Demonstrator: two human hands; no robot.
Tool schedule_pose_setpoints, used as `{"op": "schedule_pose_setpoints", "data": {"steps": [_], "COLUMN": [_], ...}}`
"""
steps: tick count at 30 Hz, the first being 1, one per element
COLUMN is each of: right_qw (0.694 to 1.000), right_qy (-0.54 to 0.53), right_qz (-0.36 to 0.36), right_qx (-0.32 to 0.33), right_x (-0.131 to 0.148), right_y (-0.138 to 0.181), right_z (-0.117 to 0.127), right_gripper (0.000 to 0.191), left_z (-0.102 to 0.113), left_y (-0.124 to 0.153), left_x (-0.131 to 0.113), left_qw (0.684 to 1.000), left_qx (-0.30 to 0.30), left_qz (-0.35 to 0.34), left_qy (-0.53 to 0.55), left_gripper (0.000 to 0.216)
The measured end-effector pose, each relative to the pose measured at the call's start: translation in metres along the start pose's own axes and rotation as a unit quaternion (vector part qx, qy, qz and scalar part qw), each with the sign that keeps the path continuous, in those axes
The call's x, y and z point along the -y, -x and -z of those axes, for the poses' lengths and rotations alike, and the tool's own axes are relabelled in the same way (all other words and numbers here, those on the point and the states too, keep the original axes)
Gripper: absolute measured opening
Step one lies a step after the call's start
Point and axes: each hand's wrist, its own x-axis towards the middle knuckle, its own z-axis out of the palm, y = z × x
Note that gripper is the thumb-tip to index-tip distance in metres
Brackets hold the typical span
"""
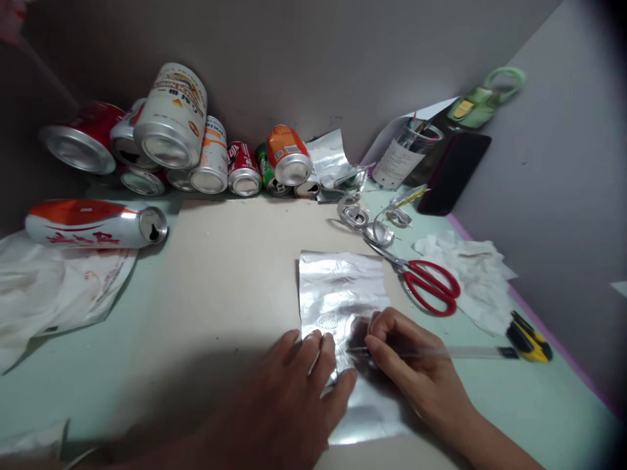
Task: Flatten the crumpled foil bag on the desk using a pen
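Observation:
A silvery aluminium sheet [343, 281], creased and dented, lies on the pale board [230, 261]. My left hand [298, 385] rests on the sheet's left side with its fingers spread. In my right hand [416, 372], thumb and fingers pinch a slim pen [470, 352] with a clear barrel and a dark end pointing right. Its tip meets the sheet just right of my left fingers. Above my right hand lie red-handled scissors [428, 284], their blades pointing up and left.
Several drink cans [171, 124] are stacked along the back wall, and one can [98, 224] lies at left on a plastic bag [63, 287]. Cut can pieces [362, 219], crumpled tissue [475, 274], a yellow-black cutter [530, 338], a pen cup [401, 156] and a dark phone [453, 173] stand or lie right.

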Motion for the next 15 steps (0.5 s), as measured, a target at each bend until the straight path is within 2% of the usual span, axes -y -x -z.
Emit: {"op": "schedule_pose_setpoints", "data": {"steps": [9, 15], "right_qw": [1.000, 1.000], "right_qy": [-0.003, -0.005], "right_qz": [-0.018, -0.023], "right_qx": [0.010, 0.010], "right_x": [0.0019, 0.0038], "right_y": [-0.0003, -0.0026], "right_z": [-0.0010, 0.0000], "right_gripper": [0.032, 0.032], "left_z": [0.0066, 0.0101], "left_y": [-0.0023, -0.0016], "left_x": [0.0046, 0.0056], "left_qw": [1.000, 1.000], "left_qx": [-0.019, -0.004], "left_qz": [0.007, 0.012], "left_qy": [0.009, 0.016], "left_gripper": [0.021, 0.023]}}
